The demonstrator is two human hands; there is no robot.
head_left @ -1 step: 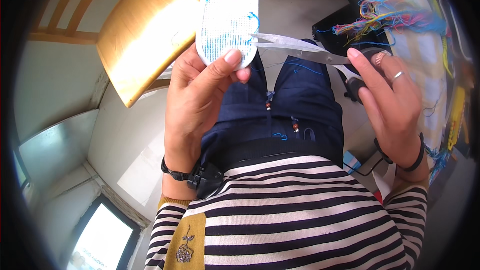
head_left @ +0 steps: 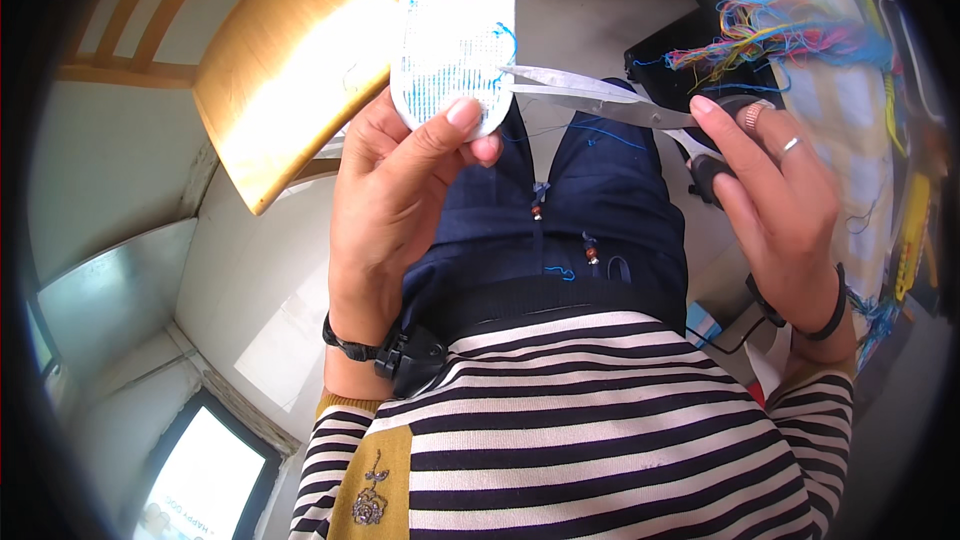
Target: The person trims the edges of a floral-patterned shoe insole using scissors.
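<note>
exposure: bright overall, source direction unclear | glare: wooden panel point(head_left: 300, 50) blown out mid-surface, white insole point(head_left: 462, 0) washed out toward top, screen point(head_left: 210, 460) near-white | darks: navy trousers point(head_left: 490, 220), folds readable | focus: striped top point(head_left: 600, 410) crisp, right margin smeared | lens: fisheye bend, black corners

The insole point(head_left: 455, 10) has the left grip point(head_left: 390, 170) at its near end. To its right are the scissors point(head_left: 640, 112), tips at its right edge; the right grip point(head_left: 780, 195) holds their other end. Farther right of the insole, a thread bundle point(head_left: 755, 40) lies on a cloth point(head_left: 835, 155). Left of the insole is a chair point(head_left: 290, 60). Nearer the body than the insole is the lap point(head_left: 480, 220), bearing a loose thread point(head_left: 562, 272).
</note>
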